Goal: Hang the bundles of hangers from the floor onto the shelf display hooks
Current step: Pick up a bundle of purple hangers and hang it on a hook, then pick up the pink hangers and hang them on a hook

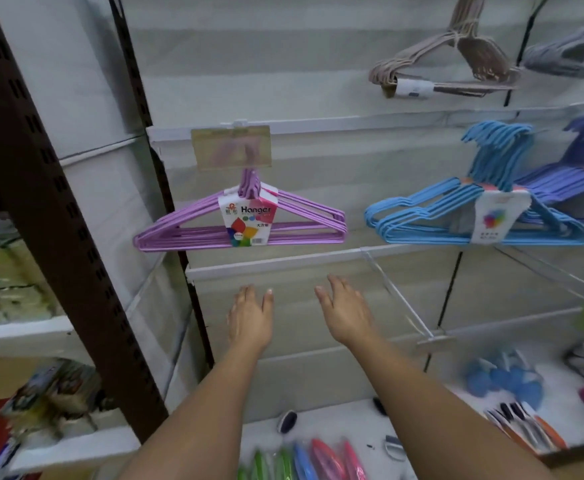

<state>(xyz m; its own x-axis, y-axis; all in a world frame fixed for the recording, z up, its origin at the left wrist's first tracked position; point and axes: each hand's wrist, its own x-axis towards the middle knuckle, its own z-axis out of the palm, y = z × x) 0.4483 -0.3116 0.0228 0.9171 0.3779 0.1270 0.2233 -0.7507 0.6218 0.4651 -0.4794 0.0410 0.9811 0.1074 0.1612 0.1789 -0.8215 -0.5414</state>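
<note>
A bundle of purple hangers with a "Hanger" label hangs from a display hook below a price tag. To its right hangs a bundle of blue hangers, with a darker blue-violet bundle behind it. A beige bundle hangs higher up. My left hand and my right hand are both stretched forward below the purple bundle, fingers straight, holding nothing and touching nothing.
A bare display hook sticks out toward me right of my right hand. A dark slotted shelf upright stands at the left. The lower shelf carries brushes, coloured packs and blue items. A grey bundle hangs top right.
</note>
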